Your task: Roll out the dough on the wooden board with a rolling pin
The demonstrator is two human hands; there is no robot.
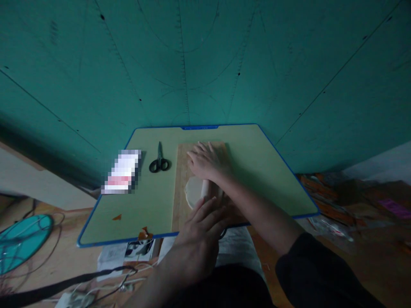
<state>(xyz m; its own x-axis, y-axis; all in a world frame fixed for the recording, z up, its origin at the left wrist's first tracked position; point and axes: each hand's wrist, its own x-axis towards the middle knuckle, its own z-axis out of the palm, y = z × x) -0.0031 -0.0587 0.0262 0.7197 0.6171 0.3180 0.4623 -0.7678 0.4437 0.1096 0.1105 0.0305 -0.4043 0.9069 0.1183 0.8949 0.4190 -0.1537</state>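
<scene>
A flat round of pale dough [193, 192] lies on a wooden board [181, 171]. Along its right edge runs a light-coloured rolling pin [206, 189], seen only between my hands; both its ends are covered. My right hand [203, 161] rests over the far end with its fingers stretched out and spread. At the near end, my left hand [205, 224] lies across the pin, fingers extended. Neither hand is wrapped round it as far as I can see. Left of the board lie black-handled scissors [159, 160], touched by neither hand.
The board sits on a light green folding table [266, 171] with a blue rim, against a green wall [205, 64]. A pixelated phone-like object [122, 173] and orange scraps [145, 233] lie at the left. Cables [125, 280] and a turquoise round object [25, 239] are on the floor.
</scene>
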